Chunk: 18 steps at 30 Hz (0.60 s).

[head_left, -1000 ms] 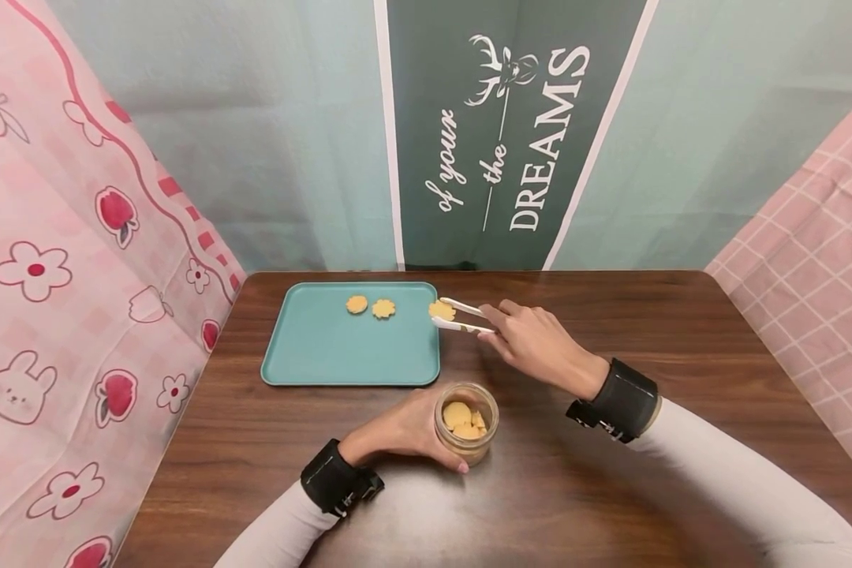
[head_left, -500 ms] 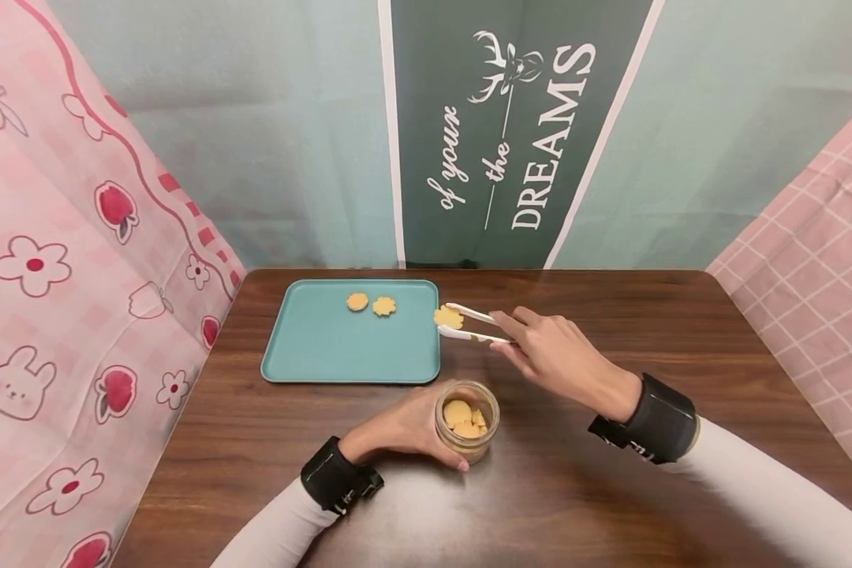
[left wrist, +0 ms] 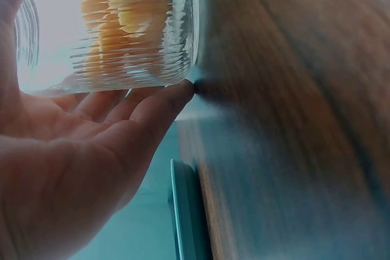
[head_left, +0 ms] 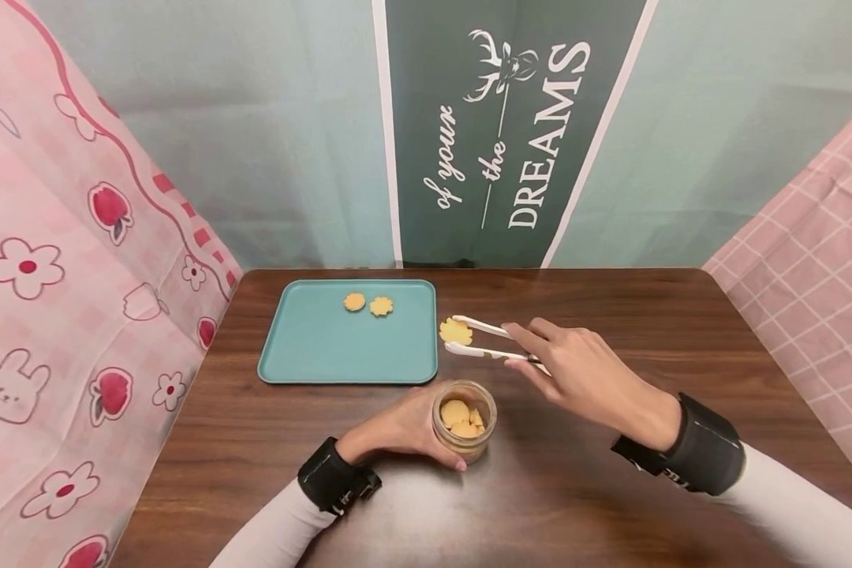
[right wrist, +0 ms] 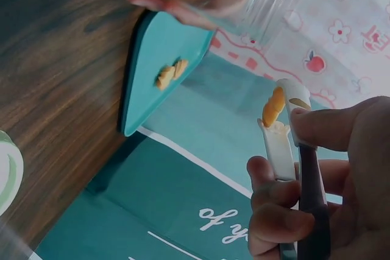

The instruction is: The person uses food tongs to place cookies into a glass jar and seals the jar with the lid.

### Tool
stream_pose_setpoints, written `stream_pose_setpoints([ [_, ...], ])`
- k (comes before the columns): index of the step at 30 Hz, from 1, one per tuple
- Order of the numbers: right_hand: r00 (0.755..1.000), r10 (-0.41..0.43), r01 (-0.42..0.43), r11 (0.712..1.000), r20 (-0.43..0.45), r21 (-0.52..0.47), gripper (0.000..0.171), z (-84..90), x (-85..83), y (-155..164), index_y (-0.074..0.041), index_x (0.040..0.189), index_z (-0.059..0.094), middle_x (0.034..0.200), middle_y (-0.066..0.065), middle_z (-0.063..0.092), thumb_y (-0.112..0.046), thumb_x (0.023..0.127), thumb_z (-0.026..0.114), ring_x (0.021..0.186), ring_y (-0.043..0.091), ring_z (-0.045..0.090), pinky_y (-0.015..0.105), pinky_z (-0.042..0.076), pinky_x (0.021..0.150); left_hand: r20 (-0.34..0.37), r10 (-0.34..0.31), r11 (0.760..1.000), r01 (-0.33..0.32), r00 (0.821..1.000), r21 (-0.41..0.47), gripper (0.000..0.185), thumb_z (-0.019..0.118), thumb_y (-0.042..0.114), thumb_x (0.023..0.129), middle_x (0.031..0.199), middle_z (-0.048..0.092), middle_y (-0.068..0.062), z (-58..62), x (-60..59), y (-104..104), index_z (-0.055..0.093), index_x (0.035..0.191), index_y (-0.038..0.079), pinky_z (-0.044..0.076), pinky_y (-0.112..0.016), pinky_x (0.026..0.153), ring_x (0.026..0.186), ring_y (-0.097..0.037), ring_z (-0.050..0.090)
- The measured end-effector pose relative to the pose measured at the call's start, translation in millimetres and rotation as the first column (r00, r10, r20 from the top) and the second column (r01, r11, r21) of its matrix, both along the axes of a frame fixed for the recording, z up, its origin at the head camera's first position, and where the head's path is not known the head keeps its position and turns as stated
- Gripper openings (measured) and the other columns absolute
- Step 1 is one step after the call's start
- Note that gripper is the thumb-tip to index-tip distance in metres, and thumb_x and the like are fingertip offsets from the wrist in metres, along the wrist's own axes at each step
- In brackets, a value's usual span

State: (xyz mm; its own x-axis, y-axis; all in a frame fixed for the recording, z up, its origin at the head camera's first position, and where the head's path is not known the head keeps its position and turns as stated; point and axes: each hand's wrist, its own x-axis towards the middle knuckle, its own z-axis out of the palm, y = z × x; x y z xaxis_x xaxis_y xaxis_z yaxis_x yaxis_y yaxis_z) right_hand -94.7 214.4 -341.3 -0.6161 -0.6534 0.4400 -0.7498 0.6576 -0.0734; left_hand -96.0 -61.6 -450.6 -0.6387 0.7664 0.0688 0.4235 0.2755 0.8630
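— What could go wrong here?

— The right hand [head_left: 596, 377] pinches a pair of white tongs [head_left: 484, 339], fingers curled round the arms, and the tips clamp one flower-shaped biscuit [head_left: 455, 331] by its edges. The biscuit hangs over bare wood, just off the right rim of the teal tray [head_left: 312, 347] and beyond the glass jar [head_left: 465, 420]. If the pinch slackens, the biscuit likely drops onto the table [head_left: 610, 473]; if it tightens, a thin biscuit may well crack.

— And the jar?

— The left hand [head_left: 405, 430] wraps it, fingers and thumb curled around the ribbed wall; the left wrist view shows fingertips [left wrist: 177, 92] pressed against the glass low down. A knock from the tongs could tip it if that hold were loose, though it looks firm.

— What do the containers hold?

— The jar stands upright with no lid on and holds several yellow biscuits piled together; the count cannot be told. The tray lies flat near the table's far left and carries two biscuits [head_left: 368, 304] side by side near its far edge, almost touching. The rest of its surface shows only teal.
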Motion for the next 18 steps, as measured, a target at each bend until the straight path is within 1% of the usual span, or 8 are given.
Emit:
stream_pose_setpoints([
  [2,1.0,0.007,-0.007,1.0,0.0,-0.001,0.053,1.9,5.0,1.1,-0.006,0.13,0.069,0.086,0.0,0.055,-0.049,0.113,0.043,0.053,0.004,0.039,0.026,0.04,0.049,0.006,0.002,1.0,-0.002,1.0,0.002,0.086,0.103,0.026,0.066,0.139,0.064,0.006,0.5,0.1,-0.5,0.06,0.141,0.018,0.042,-0.029,0.117,0.129,-0.005,0.056],
  [5,1.0,0.017,-0.017,1.0,0.003,0.002,0.058,5.0,12.7,2.3,-0.005,0.13,0.069,0.088,0.0,0.057,-0.051,0.113,0.037,0.053,0.002,0.039,0.024,0.038,0.049,0.012,0.006,1.0,-0.006,1.0,-0.006,0.088,0.103,0.027,0.066,0.137,0.064,0.008,1.0,0.2,-1.4,0.06,0.142,0.019,0.043,-0.028,0.115,0.127,-0.004,0.057],
  [8,1.0,0.026,-0.026,1.0,0.005,0.004,0.059,7.6,20.1,3.6,-0.006,0.131,0.07,0.091,0.001,0.06,-0.051,0.113,0.036,0.056,0.001,0.041,0.023,0.04,0.049,0.015,0.012,1.0,-0.011,1.0,-0.02,0.089,0.104,0.029,0.066,0.136,0.065,0.008,0.5,0.3,-1.8,0.059,0.143,0.019,0.044,-0.028,0.115,0.127,-0.004,0.057],
  [12,0.999,0.045,-0.045,0.999,-0.002,0.004,0.057,9.1,27.8,4.7,-0.008,0.13,0.07,0.092,-0.002,0.06,-0.05,0.113,0.036,0.058,0.0,0.043,0.024,0.041,0.05,0.032,0.027,0.999,-0.026,0.999,-0.046,0.09,0.104,0.029,0.065,0.135,0.066,0.007,0.3,0.8,-2.2,0.058,0.142,0.018,0.045,-0.028,0.113,0.126,-0.004,0.059],
  [18,0.998,0.058,-0.058,0.998,-0.014,0.018,0.057,7.6,35.9,7.5,-0.008,0.129,0.071,0.091,-0.004,0.06,-0.05,0.113,0.036,0.058,-0.001,0.04,0.023,0.04,0.049,0.031,0.055,0.995,-0.052,0.998,-0.079,0.101,0.104,0.032,0.064,0.136,0.066,0.003,-0.7,1.5,-2.6,0.05,0.148,0.018,0.046,-0.028,0.112,0.125,-0.007,0.06],
])
